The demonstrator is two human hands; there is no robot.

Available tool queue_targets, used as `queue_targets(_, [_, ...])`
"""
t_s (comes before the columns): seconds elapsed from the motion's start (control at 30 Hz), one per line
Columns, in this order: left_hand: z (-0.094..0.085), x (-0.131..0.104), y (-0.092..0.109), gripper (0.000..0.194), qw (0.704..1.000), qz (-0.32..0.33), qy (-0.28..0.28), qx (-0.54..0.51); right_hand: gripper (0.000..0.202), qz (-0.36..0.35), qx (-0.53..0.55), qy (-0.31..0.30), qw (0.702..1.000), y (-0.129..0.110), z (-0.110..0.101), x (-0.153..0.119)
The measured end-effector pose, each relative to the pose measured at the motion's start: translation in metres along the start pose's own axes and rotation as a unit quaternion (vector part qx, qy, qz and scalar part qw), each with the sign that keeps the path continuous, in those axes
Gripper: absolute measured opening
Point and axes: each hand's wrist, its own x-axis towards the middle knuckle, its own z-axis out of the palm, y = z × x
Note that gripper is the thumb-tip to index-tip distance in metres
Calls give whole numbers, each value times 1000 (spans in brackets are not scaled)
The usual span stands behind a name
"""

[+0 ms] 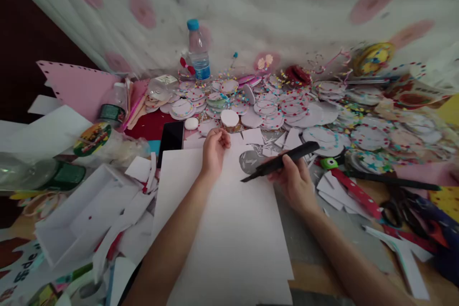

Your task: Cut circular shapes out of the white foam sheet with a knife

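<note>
A large stack of white paper point(233, 229) lies in front of me. My left hand point(214, 149) rests on its far part, fingers loosely curled, with nothing visible in them. In my right hand point(296, 181) is a black pen-shaped tool point(276, 165). Its tapered tip points down and left, over the paper's right side; whether it touches cannot be told. Close to the tip, at the sheet's edge, is a grey translucent round piece point(249, 161) with faint marks. A plain white disc point(229, 118) sits just beyond my left fingers.
Many white discs with coloured dotted trim point(265, 105) are piled along the back. A water bottle point(198, 52) stands behind them. A phone point(171, 137) and an open white box point(89, 215) are at left. Scissors point(396, 210) and paper scraps point(340, 193) lie at right.
</note>
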Motion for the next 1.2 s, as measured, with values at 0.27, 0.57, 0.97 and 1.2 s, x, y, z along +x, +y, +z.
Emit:
queue_targets(0.27, [-2, 3, 7, 9, 997, -41, 26, -63, 42, 44, -15, -7, 999, 3, 0, 0])
queue_targets(0.57, [-4, 9, 12, 18, 989, -83, 56, -110, 34, 41, 25, -44, 998, 4, -1, 1])
queue_targets(0.97, [-3, 8, 11, 22, 985, -83, 75, -128, 36, -55, -78, -85, 992, 3, -4, -2])
queue_targets(1.2, [-3, 7, 12, 21, 985, -85, 75, -129, 35, -80, -146, -96, 981, 1, 2, -6])
